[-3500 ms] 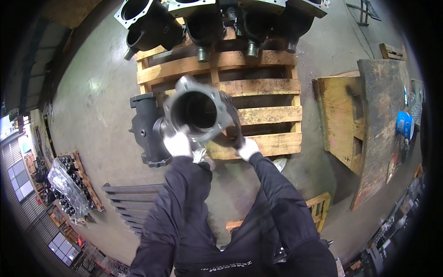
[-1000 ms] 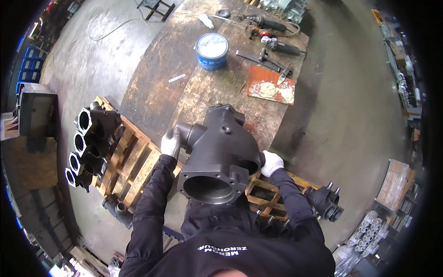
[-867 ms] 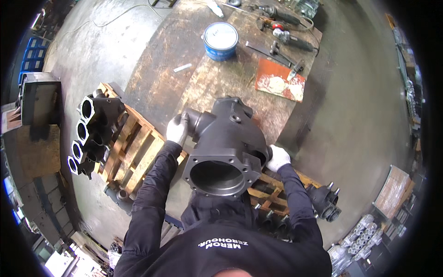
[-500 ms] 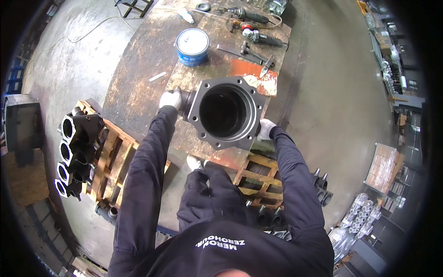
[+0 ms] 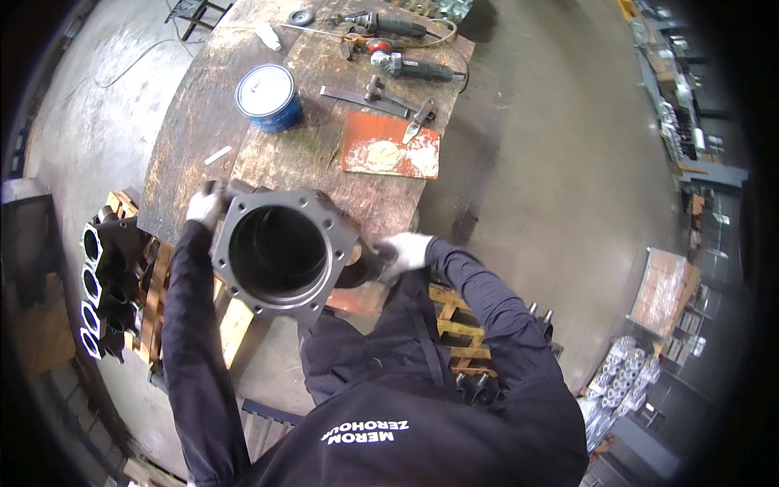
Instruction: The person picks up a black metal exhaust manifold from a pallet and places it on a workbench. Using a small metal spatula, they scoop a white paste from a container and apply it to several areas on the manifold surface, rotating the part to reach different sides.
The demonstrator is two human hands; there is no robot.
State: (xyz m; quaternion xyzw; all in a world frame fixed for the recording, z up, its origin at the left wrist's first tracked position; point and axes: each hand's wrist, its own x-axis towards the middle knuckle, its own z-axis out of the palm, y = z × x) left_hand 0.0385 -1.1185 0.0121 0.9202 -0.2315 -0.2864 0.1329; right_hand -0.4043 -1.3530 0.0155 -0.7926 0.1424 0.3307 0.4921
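A heavy black metal flanged pipe casting (image 5: 333, 235), with a wide round bore and bolt holes around its machined face, is in both of my gloved hands at the table's near edge. My left hand (image 5: 207, 204), partly blurred, grips its far left side. On the right, my right hand (image 5: 404, 253) is wrapped around a dark pipe stub that sticks out from the body. The bore faces up toward me. Most fingertips are hidden behind the metal.
On the worn wooden table (image 5: 182, 154) are a blue-and-white can (image 5: 268, 96), an orange board (image 5: 357, 150) with pale paste, a hammer (image 5: 375, 89) and an angle grinder (image 5: 414, 68). Similar castings (image 5: 114, 284) stand on a wooden pallet (image 5: 154, 300) at left; another pallet (image 5: 461, 329) is at right.
The casting has come left and nearer my body, off the table's middle, and has turned. Both hands have moved with it, keeping hold. The whole view has shifted.
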